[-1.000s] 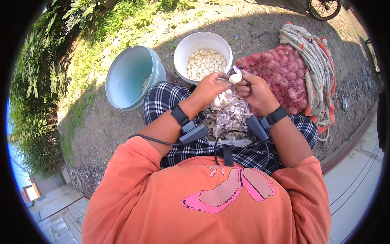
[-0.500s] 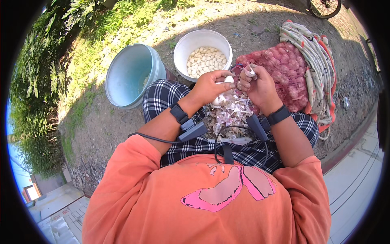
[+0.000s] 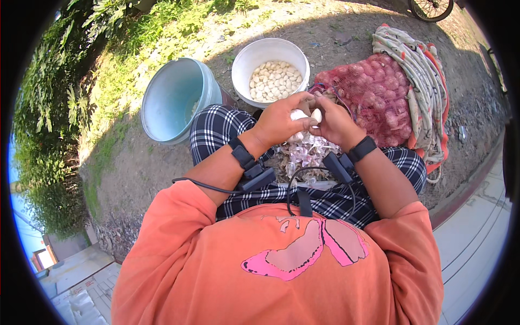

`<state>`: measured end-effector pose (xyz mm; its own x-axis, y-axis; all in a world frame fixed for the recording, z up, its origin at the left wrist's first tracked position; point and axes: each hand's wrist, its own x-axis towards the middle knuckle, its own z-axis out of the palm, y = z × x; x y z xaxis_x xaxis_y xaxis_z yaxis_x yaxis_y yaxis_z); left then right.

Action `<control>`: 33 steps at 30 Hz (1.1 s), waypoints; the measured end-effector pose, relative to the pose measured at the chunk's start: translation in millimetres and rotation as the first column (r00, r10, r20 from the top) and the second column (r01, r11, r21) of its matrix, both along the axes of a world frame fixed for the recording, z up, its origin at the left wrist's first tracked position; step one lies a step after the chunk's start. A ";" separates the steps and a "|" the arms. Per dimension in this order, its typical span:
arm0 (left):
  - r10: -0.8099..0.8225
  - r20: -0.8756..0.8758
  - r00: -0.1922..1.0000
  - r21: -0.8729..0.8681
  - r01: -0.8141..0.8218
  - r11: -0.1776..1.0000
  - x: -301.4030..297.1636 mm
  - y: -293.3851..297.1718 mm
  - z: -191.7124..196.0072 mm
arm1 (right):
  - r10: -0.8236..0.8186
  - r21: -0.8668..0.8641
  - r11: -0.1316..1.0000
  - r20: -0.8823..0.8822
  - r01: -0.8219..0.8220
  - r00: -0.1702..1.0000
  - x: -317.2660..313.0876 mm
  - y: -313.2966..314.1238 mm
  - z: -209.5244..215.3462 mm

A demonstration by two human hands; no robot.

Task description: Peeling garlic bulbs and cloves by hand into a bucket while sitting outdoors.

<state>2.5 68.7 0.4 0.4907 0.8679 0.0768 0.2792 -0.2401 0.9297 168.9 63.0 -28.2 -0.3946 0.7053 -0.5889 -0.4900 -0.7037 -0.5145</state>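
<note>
From my end of the head camera, I see both bare hands brought together above the lap, their fingertips meeting. The left hand (image 3: 278, 123) is curled around a white garlic piece (image 3: 297, 115), its thumb reaching toward the right. A smooth white clove (image 3: 316, 116) sits between that thumb and the bent fingers of the right hand (image 3: 334, 120). I cannot tell whether the right hand is gripping this clove or only resting against it, since the fingers overlap and hide the contact.

Just below the hands I have a heap of papery garlic skins (image 3: 306, 156), with the pale edge of a tray (image 3: 317, 184) showing on the wearer's side, between legs in checked trousers (image 3: 214, 130). Beyond the left hand stands a white bucket (image 3: 262, 54) with many pale cloves (image 3: 275, 81) at its bottom. To its left I see a light blue bucket (image 3: 168, 105) with a few pale pieces inside. Near the right hand lies a red net bag (image 3: 376, 97) full of garlic bulbs, and a bunched cloth (image 3: 417, 89) lies against its far right side.
</note>
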 end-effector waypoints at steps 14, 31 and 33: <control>0.182 0.272 0.945 -0.485 -0.029 0.874 -5.5 9.1 -21.7 | 0.001 0.510 0.573 0.782 -0.641 0.623 -8.6 -10.0 17.7; 0.345 0.614 0.710 -0.588 0.119 0.800 -5.4 11.1 -5.8 | 0.017 0.082 0.997 -0.097 -0.009 0.995 -13.4 -8.4 4.8; 0.362 0.612 0.703 -0.598 0.111 0.794 -5.8 13.7 -3.3 | 0.033 0.072 0.997 -0.088 -0.026 0.996 -11.9 -6.7 11.9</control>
